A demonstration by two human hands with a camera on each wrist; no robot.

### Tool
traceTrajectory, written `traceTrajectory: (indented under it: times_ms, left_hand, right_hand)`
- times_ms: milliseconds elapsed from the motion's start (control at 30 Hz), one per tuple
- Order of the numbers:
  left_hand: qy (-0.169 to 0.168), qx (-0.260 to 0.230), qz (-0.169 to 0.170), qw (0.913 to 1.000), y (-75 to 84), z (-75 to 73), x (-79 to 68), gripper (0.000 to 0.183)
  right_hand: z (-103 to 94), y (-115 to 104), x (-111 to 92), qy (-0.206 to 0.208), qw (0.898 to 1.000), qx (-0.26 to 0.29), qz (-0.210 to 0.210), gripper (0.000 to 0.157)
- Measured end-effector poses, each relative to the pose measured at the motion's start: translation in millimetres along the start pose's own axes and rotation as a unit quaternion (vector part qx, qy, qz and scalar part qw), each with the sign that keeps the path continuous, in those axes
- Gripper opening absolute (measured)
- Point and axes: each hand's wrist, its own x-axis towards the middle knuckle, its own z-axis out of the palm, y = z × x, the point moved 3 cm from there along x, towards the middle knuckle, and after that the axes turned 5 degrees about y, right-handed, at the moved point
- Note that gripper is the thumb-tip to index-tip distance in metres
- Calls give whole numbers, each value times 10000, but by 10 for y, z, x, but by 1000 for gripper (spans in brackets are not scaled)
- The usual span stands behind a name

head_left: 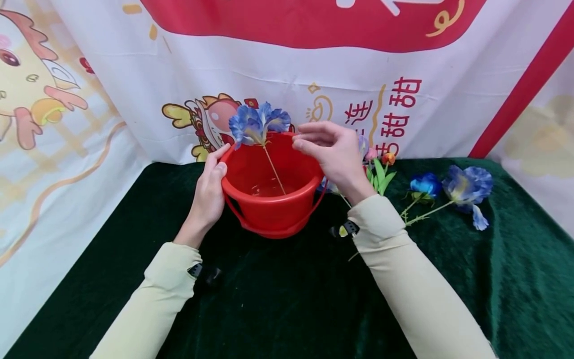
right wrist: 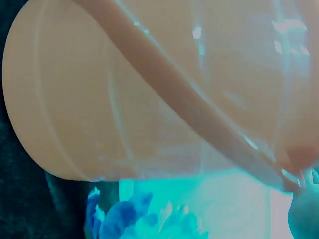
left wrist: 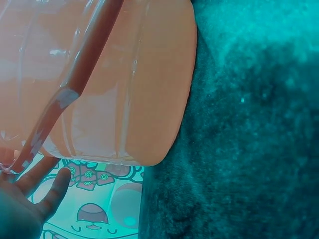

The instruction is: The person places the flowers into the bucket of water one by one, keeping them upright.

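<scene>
A red plastic bucket (head_left: 274,214) stands upright on the dark green cloth. One blue artificial iris (head_left: 257,124) leans in it, its thin stem reaching down inside and its bloom over the back left rim. My left hand (head_left: 208,189) touches the bucket's left side just under the rim. In the left wrist view the visible fingers of that hand (left wrist: 32,201) are fairly straight beside the bucket wall. Over the right rim is my right hand (head_left: 338,152), thumb and fingers loosely bent, apart from the iris, holding nothing. The bucket handle (right wrist: 174,102) hangs down in the right wrist view.
To the right on the cloth lie a bright blue flower (head_left: 425,185) and another blue iris (head_left: 468,184). Orange and pink tulips with green leaves (head_left: 380,177) lie partly behind my right wrist. A printed white curtain (head_left: 278,65) closes off the back.
</scene>
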Motion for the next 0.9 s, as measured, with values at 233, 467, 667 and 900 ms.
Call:
traceTrajectory:
  times_ms: [233,467,667,900]
  left_hand:
    - [-26,-55,2,10000,-2,4,13,55]
    - [-37,-60,-38,10000,-9,5,7,54]
    - [-47,-72,-70,9999,-1,-17,-5,54]
    - [-85,-98,-65,9999,6,-10,7,54]
  right_hand:
    - [-379,207,-50,749,9936,617,576,29]
    - [-715,486,-69,1047,9852,-530,1252,27]
    - [-824,697,-59,96,9817,-1203,1474,31]
    - [-879,835,-53,-1061,9515,-2109,1970,33]
